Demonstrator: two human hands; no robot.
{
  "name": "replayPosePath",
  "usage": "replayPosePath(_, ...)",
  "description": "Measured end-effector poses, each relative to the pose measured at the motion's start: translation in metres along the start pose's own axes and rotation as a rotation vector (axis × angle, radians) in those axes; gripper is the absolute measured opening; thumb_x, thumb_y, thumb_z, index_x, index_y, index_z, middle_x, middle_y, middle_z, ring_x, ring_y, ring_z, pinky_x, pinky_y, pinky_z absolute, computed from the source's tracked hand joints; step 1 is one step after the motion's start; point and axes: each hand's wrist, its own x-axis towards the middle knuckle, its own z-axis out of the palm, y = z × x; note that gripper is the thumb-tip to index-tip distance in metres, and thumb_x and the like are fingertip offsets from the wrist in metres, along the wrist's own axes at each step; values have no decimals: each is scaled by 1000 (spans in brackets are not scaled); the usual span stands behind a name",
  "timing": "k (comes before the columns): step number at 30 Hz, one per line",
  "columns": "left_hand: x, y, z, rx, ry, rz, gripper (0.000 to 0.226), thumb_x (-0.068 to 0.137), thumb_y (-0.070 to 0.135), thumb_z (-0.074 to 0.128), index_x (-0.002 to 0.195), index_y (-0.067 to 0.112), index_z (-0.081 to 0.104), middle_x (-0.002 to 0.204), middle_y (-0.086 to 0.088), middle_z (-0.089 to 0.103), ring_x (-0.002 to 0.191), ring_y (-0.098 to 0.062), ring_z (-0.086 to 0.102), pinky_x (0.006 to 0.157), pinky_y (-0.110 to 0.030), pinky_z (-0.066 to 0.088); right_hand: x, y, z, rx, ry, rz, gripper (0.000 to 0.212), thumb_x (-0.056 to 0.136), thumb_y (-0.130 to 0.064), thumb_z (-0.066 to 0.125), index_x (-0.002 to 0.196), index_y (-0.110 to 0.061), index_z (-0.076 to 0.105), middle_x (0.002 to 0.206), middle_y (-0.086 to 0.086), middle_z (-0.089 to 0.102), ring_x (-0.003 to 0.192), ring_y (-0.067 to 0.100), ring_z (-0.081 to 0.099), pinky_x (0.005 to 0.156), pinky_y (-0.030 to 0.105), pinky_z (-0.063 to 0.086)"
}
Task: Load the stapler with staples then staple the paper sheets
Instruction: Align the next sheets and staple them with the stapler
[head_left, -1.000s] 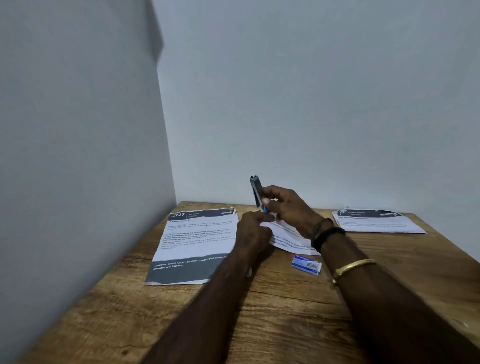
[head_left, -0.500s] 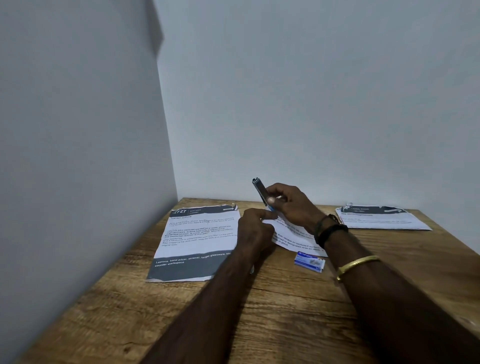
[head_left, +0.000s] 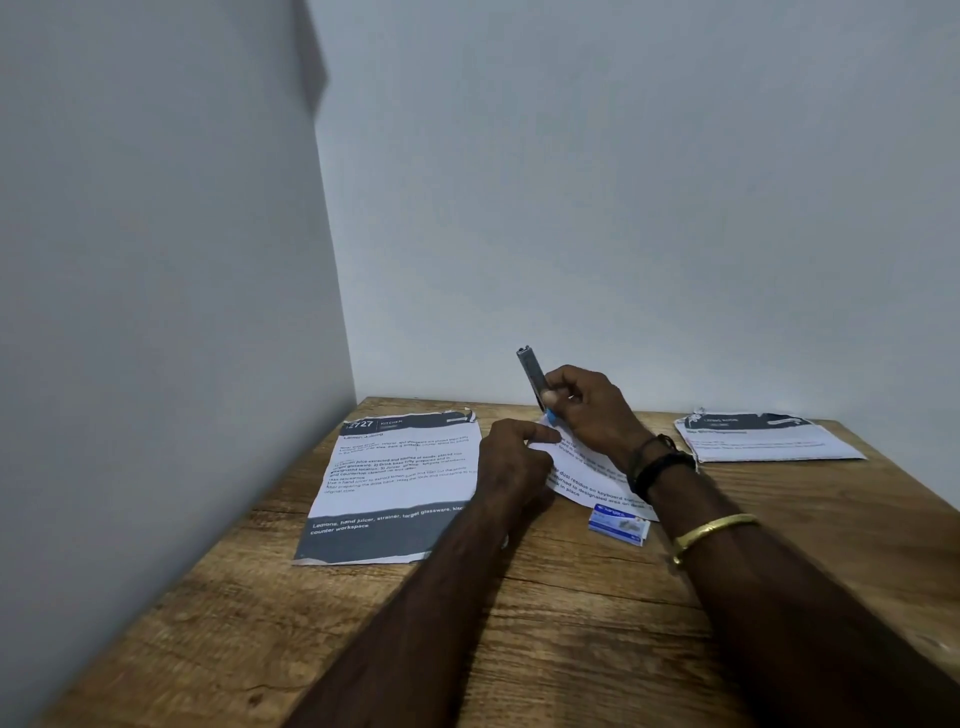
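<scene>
Right hand (head_left: 587, 410) still grips stapler (head_left: 532, 376), now more upright; left hand (head_left: 511, 457) keeps pinching middle sheets (head_left: 576, 465).

stapler (head_left: 532, 375) base behind right hand (head_left: 589, 410)

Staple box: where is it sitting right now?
In the head view the small blue staple box lies on the wooden table, right of centre, just below the middle paper sheet and beside the right forearm's gold bangle.

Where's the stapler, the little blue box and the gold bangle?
Stapler (head_left: 530, 370): head view, on its raised grey top arm.
Blue box (head_left: 618, 525): head view, on its top face.
Gold bangle (head_left: 711, 531): head view, on the band.
</scene>
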Motion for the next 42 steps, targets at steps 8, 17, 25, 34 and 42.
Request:
replayPosePath(8,4,-2,1,-35,17,-37,30,91,0,65,117,14,73,131,-10,69,100,-22,75,71,-26,65,-5,-2,-3,331,-8,40,22,99,-11,60,119,-5,68,109,11,69,96,17,63,68,12,55)
replayPosePath(17,10,-4,-9,-123,262,79,40,80,2,64,117,10,75,125,-11,72,109,-25,70,94,-46,60,-22,-2,-35,276,-110,120,17,98,-14,63,113,-13,70,96,3,69,77,2,60,59,18,47)
replayPosePath(25,15,-6,-13,-317,368,96,45,82,4,65,127,4,67,130,-16,66,108,-35,71,92,-51,60,-56,15,-61,-129,-368,102,14,90,-14,74,105,-14,73,93,1,68,89,13,60,80,22,47)
replayPosePath(34,8,-1,-10,-453,323,82,44,87,-7,65,131,0,64,132,-18,62,89,-25,74,73,-43,66,-66,23,-46,-511,-376,58,14,85,-27,75,99,-28,74,107,-6,71,99,13,61,87,32,52)
replayPosePath(42,9,3,-11,-580,281,17,42,88,-8,68,129,0,64,134,-20,60,104,-35,71,66,-28,65,-64,23,-60,11,122,217,15,90,-30,68,101,-24,60,80,2,77,71,23,75,64,28,55)
